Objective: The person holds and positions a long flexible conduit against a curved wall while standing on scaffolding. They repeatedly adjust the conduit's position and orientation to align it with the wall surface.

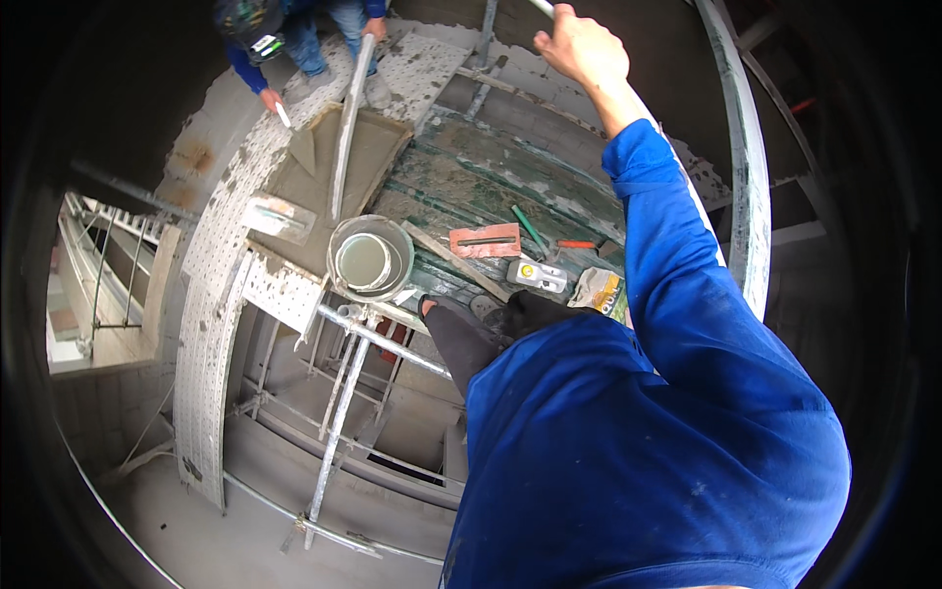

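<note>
My right hand (586, 51), at the end of a raised blue sleeve, closes round the end of a pale bar (541, 5) at the upper edge. The rest of the bar's course is partly hidden by hand and arm. My left hand does not show. Below on the planks lie a rectangular trowel with a reddish base (475, 241), a green stick (531, 229), a white level-like tool (537, 276) and a torn bag (600, 292). Round buckets, one inside another (364, 263), stand beside a mortar tray (373, 162).
A co-worker (294, 44) at the upper left holds a pointed trowel (302, 149) and a long straightedge (348, 133) over the tray. Another trowel (280, 218) rests on its edge. Scaffold tubes (339, 432) cross a drop below the platform; a metal pole (748, 167) rises at right.
</note>
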{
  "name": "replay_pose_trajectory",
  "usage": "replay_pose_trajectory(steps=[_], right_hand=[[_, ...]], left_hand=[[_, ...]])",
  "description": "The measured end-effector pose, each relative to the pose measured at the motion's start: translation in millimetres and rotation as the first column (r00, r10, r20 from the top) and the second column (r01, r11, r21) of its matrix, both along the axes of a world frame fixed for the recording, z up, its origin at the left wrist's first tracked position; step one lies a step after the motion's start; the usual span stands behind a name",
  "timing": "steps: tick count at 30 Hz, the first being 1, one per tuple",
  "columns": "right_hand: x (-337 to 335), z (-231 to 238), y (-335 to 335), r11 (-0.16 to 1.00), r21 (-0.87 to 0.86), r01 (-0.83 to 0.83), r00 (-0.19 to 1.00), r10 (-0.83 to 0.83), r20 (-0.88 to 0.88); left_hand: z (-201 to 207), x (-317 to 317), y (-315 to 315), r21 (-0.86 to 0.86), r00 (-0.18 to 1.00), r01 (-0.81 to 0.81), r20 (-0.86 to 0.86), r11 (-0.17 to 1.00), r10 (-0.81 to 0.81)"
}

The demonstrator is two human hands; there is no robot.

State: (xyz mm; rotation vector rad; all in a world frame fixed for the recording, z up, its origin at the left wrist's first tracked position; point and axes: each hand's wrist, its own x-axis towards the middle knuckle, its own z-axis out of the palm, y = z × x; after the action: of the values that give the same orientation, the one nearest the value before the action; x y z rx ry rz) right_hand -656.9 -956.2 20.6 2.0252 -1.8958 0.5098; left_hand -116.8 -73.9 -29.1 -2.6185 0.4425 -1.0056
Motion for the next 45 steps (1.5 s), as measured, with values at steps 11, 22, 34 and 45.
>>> replay_pose_trajectory(steps=[11,22,34,45], right_hand=[[-3,-2,-7,0.979,0.202,0.035,0.998,-0.045,0.047],[9,9,2,0.978,0.2,0.054,0.999,-0.053,-0.009],[7,11,-2,0.968,0.251,0.014,0.991,-0.047,0.124],[6,14,-4,0.968,0.248,0.047,0.992,-0.073,0.099]], left_hand=[[8,-11,-43,-0.351,0.933,-0.204,-0.352,0.914,0.073],[40,-72,4,-0.688,0.849,-0.493,-0.513,0.533,0.123],[-167,-40,-78,-0.319,0.512,-0.817,-0.019,0.48,0.859],[-308,-276,-696,-0.817,-0.098,-0.128,-0.553,0.562,-0.827]])
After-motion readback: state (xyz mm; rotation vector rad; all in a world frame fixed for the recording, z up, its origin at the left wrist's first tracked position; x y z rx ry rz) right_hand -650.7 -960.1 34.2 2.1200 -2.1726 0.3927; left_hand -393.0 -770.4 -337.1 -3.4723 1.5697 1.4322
